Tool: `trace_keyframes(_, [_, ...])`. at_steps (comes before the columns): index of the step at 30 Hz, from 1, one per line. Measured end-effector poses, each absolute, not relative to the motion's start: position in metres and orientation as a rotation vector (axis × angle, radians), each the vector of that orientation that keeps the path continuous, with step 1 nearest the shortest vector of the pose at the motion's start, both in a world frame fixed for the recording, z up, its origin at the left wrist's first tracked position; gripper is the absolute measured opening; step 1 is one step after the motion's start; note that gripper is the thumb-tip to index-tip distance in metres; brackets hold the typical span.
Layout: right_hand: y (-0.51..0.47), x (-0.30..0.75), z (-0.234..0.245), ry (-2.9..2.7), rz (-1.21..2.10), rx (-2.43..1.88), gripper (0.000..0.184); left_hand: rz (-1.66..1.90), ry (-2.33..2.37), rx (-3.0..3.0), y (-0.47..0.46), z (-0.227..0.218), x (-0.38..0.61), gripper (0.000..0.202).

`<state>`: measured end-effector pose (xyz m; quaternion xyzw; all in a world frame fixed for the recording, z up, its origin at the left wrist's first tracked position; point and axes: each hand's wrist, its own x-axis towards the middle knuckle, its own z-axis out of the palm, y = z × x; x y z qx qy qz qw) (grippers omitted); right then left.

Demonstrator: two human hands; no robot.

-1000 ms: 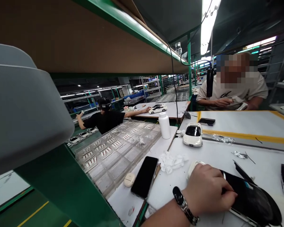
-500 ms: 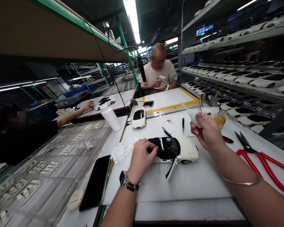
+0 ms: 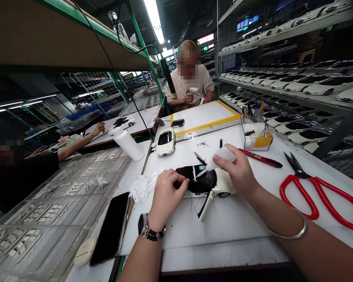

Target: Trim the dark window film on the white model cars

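A white model car with a black roof [image 3: 207, 183] lies on the white worktable [image 3: 238, 223], one door hanging open toward me. My left hand [image 3: 166, 192], with a watch on its wrist, is closed on the car's near end and holds it down. My right hand [image 3: 238, 172], a bangle on its wrist, is closed on a small white squeeze bottle [image 3: 222, 155] whose thin nozzle points down onto the car's roof. A crumpled white cloth [image 3: 142, 186] lies just left of the car.
Red-handled scissors [image 3: 317, 192], a red pen [image 3: 260, 158] and a clear box of tools [image 3: 254, 135] are at the right. A second white car [image 3: 165, 142], a white bottle [image 3: 127, 144], a phone [image 3: 110, 227] and clear part trays [image 3: 55, 207] lie left. Two people work beyond.
The view swung right from the left shelf to the table. My right hand came down from mid-air and brought the squeeze bottle's nozzle onto the car's roof. My left hand stayed on the car.
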<state>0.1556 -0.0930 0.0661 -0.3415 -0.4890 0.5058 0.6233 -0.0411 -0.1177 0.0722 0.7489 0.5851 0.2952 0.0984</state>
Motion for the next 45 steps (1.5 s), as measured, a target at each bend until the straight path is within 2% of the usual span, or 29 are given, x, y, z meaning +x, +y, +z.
trace_keyframes(12, [-0.096, 0.146, 0.053, -1.506, 0.994, -1.053, 0.037, 0.849, 1.758, 2.268, -0.119, 0.074, -0.04, 0.015])
trace_keyframes(27, [-0.098, 0.141, 0.051, -1.694, 0.782, -1.121, 0.036, 0.869, 1.733, 2.317, -0.118, 0.072, -0.04, 0.014])
trace_keyframes(45, [-0.099, 0.139, 0.05, -1.783, 0.689, -1.126, 0.036, 0.864, 1.718, 2.318, -0.12, 0.072, -0.039, 0.014])
